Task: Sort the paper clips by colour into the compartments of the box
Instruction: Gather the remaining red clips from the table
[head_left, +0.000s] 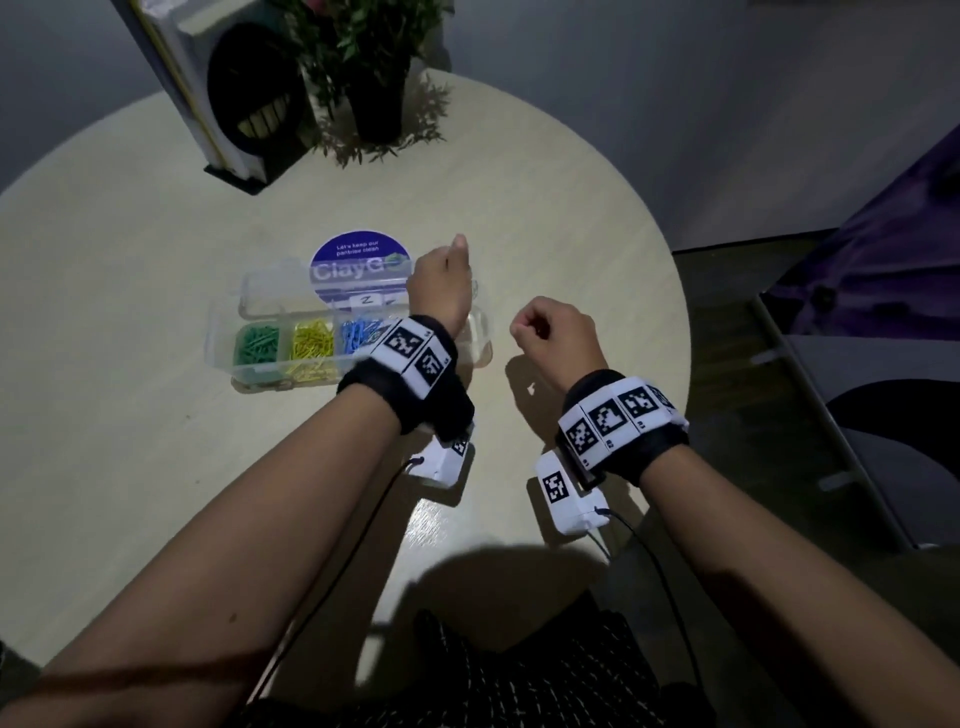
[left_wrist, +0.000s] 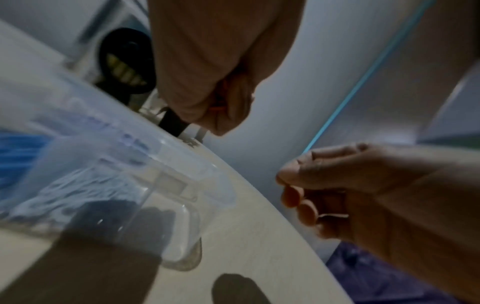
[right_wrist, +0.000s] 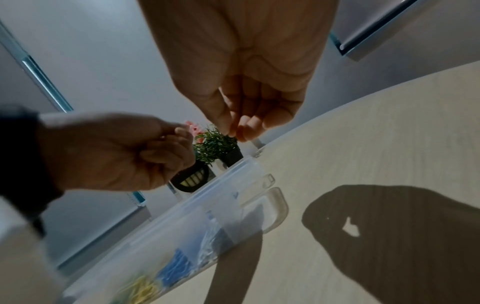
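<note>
A clear box (head_left: 223, 332) with its lid open lies on the round table, holding green clips (head_left: 258, 343), yellow clips (head_left: 311, 343) and blue clips (head_left: 356, 332) in separate compartments. Pale clips (left_wrist: 78, 191) fill the compartment beside the blue ones. My left wrist hides the box's right end in the head view. My left hand (head_left: 441, 280) hovers over that end as a fist, with orange clips (left_wrist: 219, 102) showing inside its curled fingers. My right hand (head_left: 550, 332) hangs right of the box, thumb and fingertips (right_wrist: 228, 125) pinched together; no clip shows between them.
A potted plant (head_left: 374, 98) and a white device with a black round face (head_left: 254, 93) stand at the table's far side. A round blue sticker (head_left: 358, 260) shows through the lid. The table edge (head_left: 675, 312) curves close on the right, beside purple fabric (head_left: 883, 260).
</note>
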